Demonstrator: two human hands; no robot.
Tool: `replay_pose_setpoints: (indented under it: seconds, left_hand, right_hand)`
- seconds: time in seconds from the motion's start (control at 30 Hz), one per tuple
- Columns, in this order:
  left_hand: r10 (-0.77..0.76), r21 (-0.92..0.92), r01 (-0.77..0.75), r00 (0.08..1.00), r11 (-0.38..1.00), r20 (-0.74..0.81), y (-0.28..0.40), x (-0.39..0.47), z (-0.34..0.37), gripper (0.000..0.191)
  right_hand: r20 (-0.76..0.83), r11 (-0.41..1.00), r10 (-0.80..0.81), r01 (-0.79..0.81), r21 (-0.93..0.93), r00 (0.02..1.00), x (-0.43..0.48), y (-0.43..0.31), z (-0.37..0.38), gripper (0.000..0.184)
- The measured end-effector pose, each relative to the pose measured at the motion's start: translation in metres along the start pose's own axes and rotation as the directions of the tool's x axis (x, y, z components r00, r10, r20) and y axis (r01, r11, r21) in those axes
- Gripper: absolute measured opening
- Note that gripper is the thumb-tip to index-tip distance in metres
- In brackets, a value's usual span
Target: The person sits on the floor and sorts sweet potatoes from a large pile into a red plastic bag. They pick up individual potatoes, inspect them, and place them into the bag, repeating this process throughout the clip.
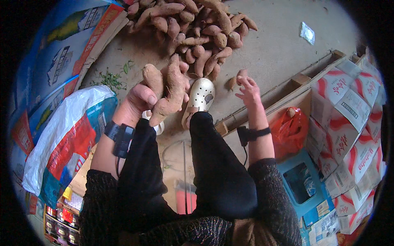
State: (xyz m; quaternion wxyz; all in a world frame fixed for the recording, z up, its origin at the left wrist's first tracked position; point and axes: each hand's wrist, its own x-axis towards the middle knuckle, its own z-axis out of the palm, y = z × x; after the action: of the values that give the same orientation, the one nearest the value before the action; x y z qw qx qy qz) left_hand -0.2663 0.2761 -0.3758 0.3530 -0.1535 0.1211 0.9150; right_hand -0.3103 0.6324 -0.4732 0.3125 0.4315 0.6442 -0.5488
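My left hand (143, 97) is wrapped around two sweet potatoes, held up above the floor. One is a stubby sweet potato (153, 80) by my thumb; the other is a longer, bent sweet potato (170, 89), with my fingertips showing along its right side. To the right, my right hand (249, 89) has its fingers bent at a sweet potato (242, 73) near the floor. The fingers hide part of it, so whether they grip it is unclear. A large heap of sweet potatoes (200, 33) lies on the concrete floor beyond my feet.
Blue printed cartons (70, 40) and a woven plastic sack (74, 132) flank my left side. At right are a wooden frame (303, 81), a red plastic bag (289, 132), a blue plastic container (297, 181) and stacked white-and-red cartons (347, 123). My clog (201, 93) stands close to the heap.
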Motion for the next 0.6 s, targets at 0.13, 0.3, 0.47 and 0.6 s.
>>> replay_pose_setpoints:
  seconds: [0.13,0.3,0.47,0.6]
  left_hand:
    - [-0.011,-0.013,0.011,1.0,1.0,-0.015,0.003,-0.002,-0.004,0.107]
    - [0.024,0.0,-0.024,1.0,1.0,0.011,0.007,-0.002,-0.005,0.103]
    - [0.038,-0.056,-0.038,0.999,0.998,-0.002,0.004,0.002,-0.014,0.1]
    - [0.049,-0.05,-0.048,0.998,0.998,0.028,0.006,0.002,-0.02,0.099]
  right_hand:
    - [-0.072,0.951,-0.103,0.077,-0.3,0.992,0.045,0.042,0.023,0.041]
    - [-0.081,0.988,-0.157,0.156,-0.013,0.984,0.037,0.024,0.031,0.032]
    - [-0.067,0.951,-0.298,0.302,0.068,0.952,0.029,-0.021,0.075,0.052]
    - [-0.183,0.763,-0.629,0.554,-0.332,0.756,0.056,-0.033,0.109,0.056]
